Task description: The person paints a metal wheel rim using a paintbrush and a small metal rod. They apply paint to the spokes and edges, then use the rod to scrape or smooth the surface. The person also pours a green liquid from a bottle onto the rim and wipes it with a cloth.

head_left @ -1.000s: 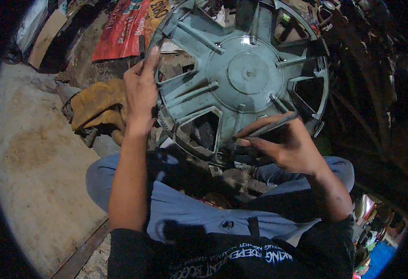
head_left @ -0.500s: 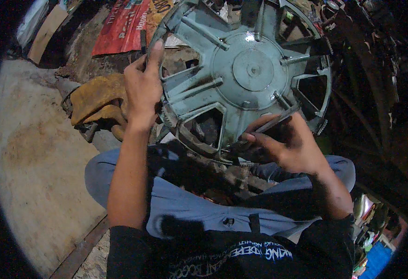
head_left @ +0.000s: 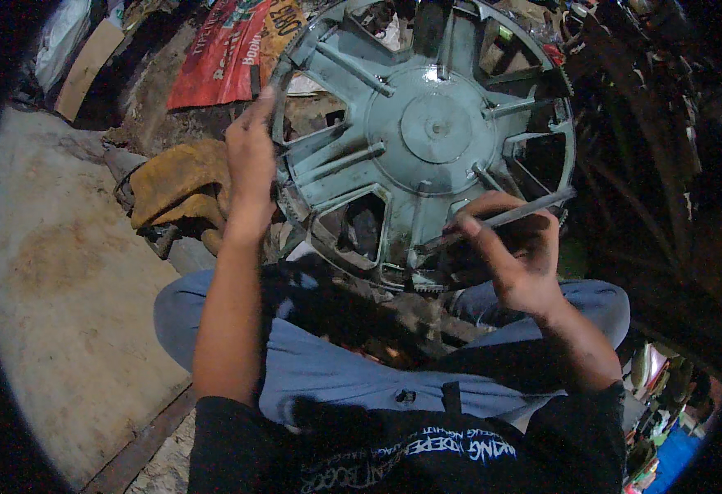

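The spoked wheel (head_left: 427,140), a big pale blue-green disc with ribs and cut-out windows, leans up against my knees (head_left: 312,362), its toothed rim facing me at the bottom. My left hand (head_left: 250,169) grips its left edge, fingers (head_left: 260,111) curled shut over the rim to steady it. My right hand (head_left: 519,251) is closed around a thin metal rod (head_left: 493,221), which I hold like a pen, its tip pressed in near the lower rim beside one rib. To my mind I am in the middle of prying or scraping at that spot, with the wheel held firm against the push. The next move calls, I think, for steady pressure along the rod while the left hand keeps the wheel from turning; a slip could send the tip into one of the open windows. Just left of the wheel a tan leather glove (head_left: 176,185) lies crumpled on the dirty floor (head_left: 65,272), and a red printed sheet (head_left: 221,53) lies beyond it.
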Demonstrator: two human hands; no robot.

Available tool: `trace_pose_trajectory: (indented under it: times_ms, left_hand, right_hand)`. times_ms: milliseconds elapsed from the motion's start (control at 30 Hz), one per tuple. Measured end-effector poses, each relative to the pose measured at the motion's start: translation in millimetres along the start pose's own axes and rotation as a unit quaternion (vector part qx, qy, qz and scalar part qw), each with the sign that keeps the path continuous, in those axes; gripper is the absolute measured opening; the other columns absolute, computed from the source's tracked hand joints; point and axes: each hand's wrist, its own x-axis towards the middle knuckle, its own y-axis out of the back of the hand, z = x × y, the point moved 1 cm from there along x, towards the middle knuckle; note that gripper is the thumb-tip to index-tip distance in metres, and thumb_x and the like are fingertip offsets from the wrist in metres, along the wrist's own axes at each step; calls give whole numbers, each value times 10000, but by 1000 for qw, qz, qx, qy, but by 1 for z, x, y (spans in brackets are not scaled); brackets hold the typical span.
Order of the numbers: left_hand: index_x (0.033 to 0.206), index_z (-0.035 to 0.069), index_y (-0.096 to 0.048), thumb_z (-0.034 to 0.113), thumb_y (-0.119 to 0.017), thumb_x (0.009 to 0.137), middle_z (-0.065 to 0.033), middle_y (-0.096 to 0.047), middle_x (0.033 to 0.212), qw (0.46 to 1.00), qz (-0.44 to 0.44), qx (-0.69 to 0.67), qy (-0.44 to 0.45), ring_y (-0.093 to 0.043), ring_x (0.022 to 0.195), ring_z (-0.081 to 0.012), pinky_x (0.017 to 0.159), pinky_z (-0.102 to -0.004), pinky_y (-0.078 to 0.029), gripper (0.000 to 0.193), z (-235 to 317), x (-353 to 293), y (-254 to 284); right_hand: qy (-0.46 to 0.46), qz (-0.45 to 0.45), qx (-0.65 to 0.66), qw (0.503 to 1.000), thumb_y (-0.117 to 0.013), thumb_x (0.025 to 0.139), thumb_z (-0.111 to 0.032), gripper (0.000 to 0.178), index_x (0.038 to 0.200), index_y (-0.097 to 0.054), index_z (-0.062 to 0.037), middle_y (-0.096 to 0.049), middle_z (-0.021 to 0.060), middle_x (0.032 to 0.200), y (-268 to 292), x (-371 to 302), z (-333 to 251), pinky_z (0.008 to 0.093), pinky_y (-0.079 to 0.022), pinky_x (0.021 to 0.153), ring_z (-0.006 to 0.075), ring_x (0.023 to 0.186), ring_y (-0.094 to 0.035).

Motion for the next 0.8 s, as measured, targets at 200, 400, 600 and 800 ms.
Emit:
trace_pose_trajectory:
  times_ms: [200, 400, 600, 800]
  left_hand:
    - [1406, -1, -325, 636, -387, 904, -146, -437, 1377, 973, -112, -197, 53, -479, 1217, -257, 1043, -398, -373, 813, 10, -10, 9]
    - [1376, -32, -323, 561, -486, 905, -164, -440, 1367, 996, -22, -51, 72, -430, 1250, -246, 1059, -366, -313, 774, 22, -81, 5]
    - [1319, -29, -361, 324, -606, 922, -163, -497, 1289, 997, 58, -50, 14, -477, 1167, -223, 1021, -340, -338, 585, 14, -88, 0]
    - [1229, -39, -489, 312, -617, 912, -148, -569, 1165, 997, 62, -9, -46, -529, 1072, -204, 939, -319, -398, 490, 22, -62, -17]
  right_hand:
    - [9, 119, 13, 993, -639, 869, -32, 35, 883, -621, -5, -578, -14, 719, 0, -11, 6, 202, -381, 557, 37, 646, -495]
    - [93, 155, 6, 984, -628, 883, -48, 53, 857, -615, -4, -555, -19, 692, -7, -10, 10, 210, -364, 523, 43, 607, -475]
    - [54, 99, 7, 994, -624, 893, -71, 77, 863, -628, -1, -579, -3, 710, -33, -17, 5, 215, -409, 582, 52, 677, -520]
    - [170, 79, -16, 982, -643, 870, -61, 89, 910, -654, 18, -622, 86, 780, -17, -6, -24, 257, -449, 629, 138, 710, -575]
